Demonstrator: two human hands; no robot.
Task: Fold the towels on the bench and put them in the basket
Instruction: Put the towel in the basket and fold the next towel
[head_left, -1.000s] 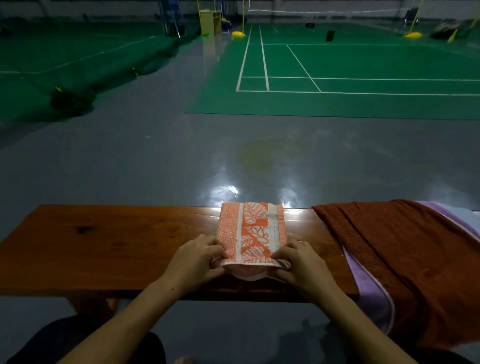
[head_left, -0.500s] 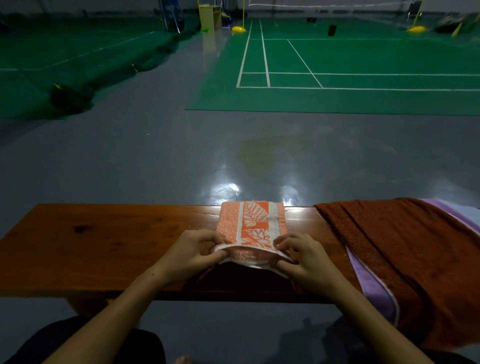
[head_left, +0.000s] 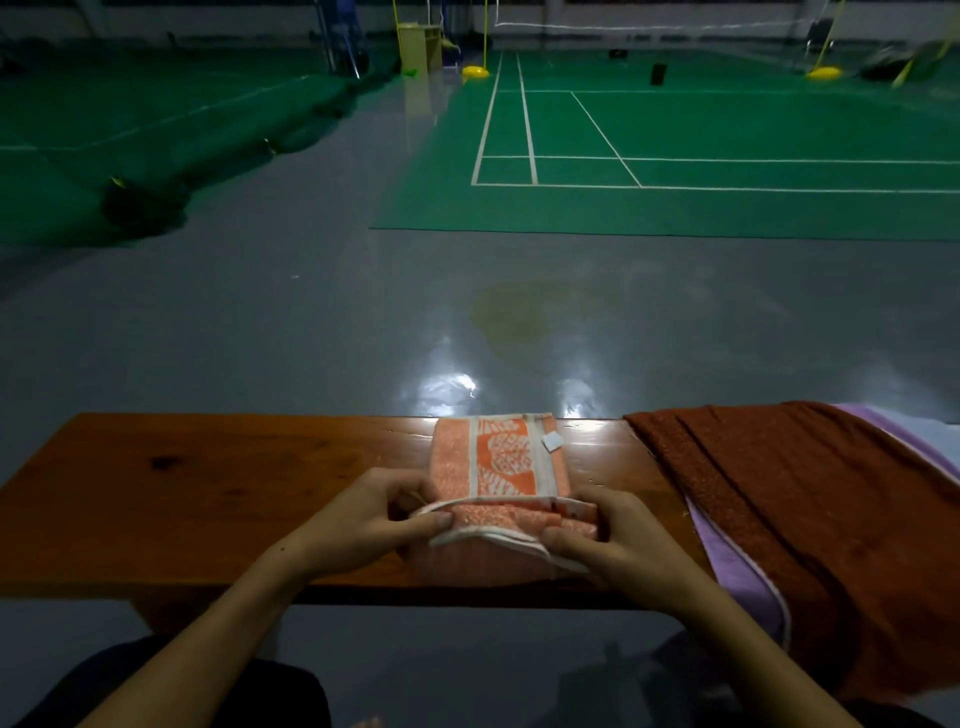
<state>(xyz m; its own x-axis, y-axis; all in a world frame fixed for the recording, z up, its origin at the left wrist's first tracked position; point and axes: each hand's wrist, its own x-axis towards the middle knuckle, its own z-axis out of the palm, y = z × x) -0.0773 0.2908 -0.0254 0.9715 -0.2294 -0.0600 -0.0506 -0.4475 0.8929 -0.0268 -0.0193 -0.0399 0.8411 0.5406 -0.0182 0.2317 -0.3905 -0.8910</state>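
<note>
An orange and white patterned towel (head_left: 498, 462) lies folded on the wooden bench (head_left: 208, 499), near its middle. My left hand (head_left: 363, 525) pinches the towel's near left edge, and my right hand (head_left: 613, 545) grips its near right edge. Between them the near part is lifted off the bench and turned toward the far end. A small white label shows at the towel's far right corner. A rust-brown towel (head_left: 810, 519) lies spread over a lilac towel (head_left: 737, 582) on the bench's right part. No basket is in view.
Beyond the bench is a glossy grey floor (head_left: 311, 322) and a green badminton court (head_left: 675, 156) with white lines. Yellow post bases (head_left: 475, 71) stand at the far end. The brown and lilac towels hang over the bench's near edge at the right.
Both hands have lifted the near end of the orange towel and carried it away from me, over the rest of the towel. The label at its far corner now shows.
</note>
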